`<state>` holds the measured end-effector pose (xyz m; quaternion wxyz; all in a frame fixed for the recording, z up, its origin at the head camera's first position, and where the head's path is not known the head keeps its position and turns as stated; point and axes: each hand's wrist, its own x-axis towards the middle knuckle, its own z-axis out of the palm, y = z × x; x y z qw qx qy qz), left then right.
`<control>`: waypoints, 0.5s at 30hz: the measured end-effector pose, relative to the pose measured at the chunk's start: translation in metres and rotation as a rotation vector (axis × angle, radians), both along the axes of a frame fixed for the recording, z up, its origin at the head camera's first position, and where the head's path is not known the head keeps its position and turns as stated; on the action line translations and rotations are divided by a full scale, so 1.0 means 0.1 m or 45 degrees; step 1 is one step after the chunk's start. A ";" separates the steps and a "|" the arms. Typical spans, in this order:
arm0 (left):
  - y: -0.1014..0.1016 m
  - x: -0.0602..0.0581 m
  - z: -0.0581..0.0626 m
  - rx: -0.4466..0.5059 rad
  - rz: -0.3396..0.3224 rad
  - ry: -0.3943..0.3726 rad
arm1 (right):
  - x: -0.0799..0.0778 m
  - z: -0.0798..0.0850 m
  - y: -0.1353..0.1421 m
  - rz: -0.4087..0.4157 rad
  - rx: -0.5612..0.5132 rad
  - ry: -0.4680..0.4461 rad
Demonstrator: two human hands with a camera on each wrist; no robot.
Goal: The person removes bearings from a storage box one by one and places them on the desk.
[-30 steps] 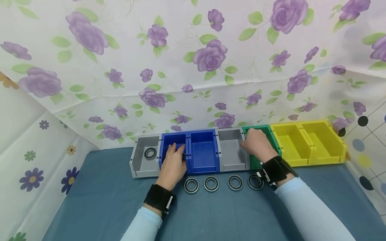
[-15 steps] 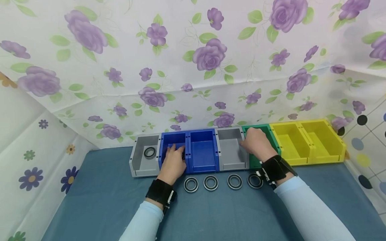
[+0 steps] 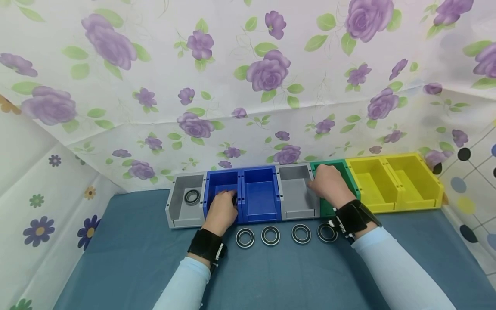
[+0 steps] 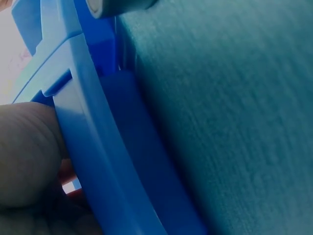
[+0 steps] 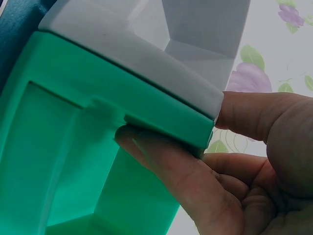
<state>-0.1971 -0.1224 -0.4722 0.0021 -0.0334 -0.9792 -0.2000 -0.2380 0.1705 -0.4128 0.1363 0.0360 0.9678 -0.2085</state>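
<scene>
My left hand (image 3: 221,212) reaches into the left blue bin (image 3: 224,175), fingers curled downward. At its thumb side shows the dark edge of a ball bearing (image 3: 234,200) that it grips; the rest is hidden by the hand. In the left wrist view the thumb (image 4: 29,152) lies close along the blue bin wall (image 4: 93,127). My right hand (image 3: 329,185) pinches the upper corner where the green bin (image 5: 73,137) meets a grey bin (image 5: 146,54), a finger inside the green one and the thumb at the grey side.
Several ball bearings (image 3: 270,236) lie in a row on the blue-green cloth before the bins. Another bearing (image 3: 192,197) lies in the leftmost grey bin (image 3: 174,202). A second blue bin (image 3: 260,193) stands mid-row, two yellow bins (image 3: 420,176) at the right. A floral sheet (image 3: 232,86) hangs behind.
The left hand's fingers, spread with tips showing above the blue bin's floor, have curled down and inward. The right hand and the bearings on the cloth stay in place.
</scene>
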 end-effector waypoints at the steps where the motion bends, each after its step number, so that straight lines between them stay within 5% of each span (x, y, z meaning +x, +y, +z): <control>1: 0.00 0.00 0.00 -0.001 0.005 0.001 | 0.00 0.00 0.00 0.000 -0.004 0.003; 15: 0.02 0.01 0.00 -0.128 0.026 0.075 | 0.00 0.00 0.01 0.013 -0.010 0.013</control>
